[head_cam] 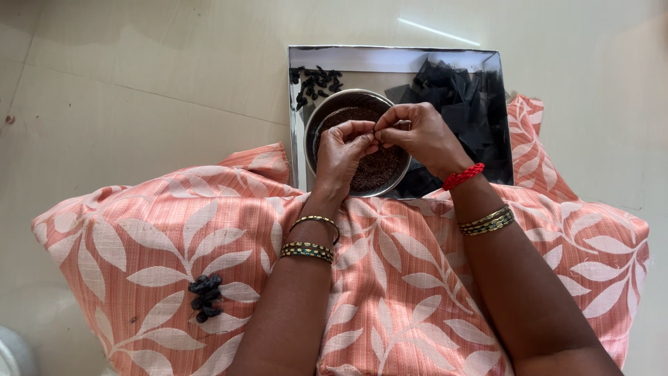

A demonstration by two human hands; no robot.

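Note:
My left hand [342, 154] and my right hand [419, 135] meet fingertip to fingertip over a round steel bowl [314, 118] filled with fine dark brown grains [379, 170]. Both pinch one tiny dark piece between them; it is too small to make out. The bowl stands on a square steel tray [390, 58]. On the tray's far left lie several small black wrapped pieces [314, 81]. A heap of black square sheets [463, 97] covers the tray's right side. Bangles ring both wrists, and a red thread circles the right wrist.
My lap is covered by peach cloth with a white leaf print [390, 278]. A small cluster of black pieces [204, 297] rests on the cloth at the lower left. Pale floor tiles [139, 83] surround everything. A grey round object [10, 351] shows at the bottom left corner.

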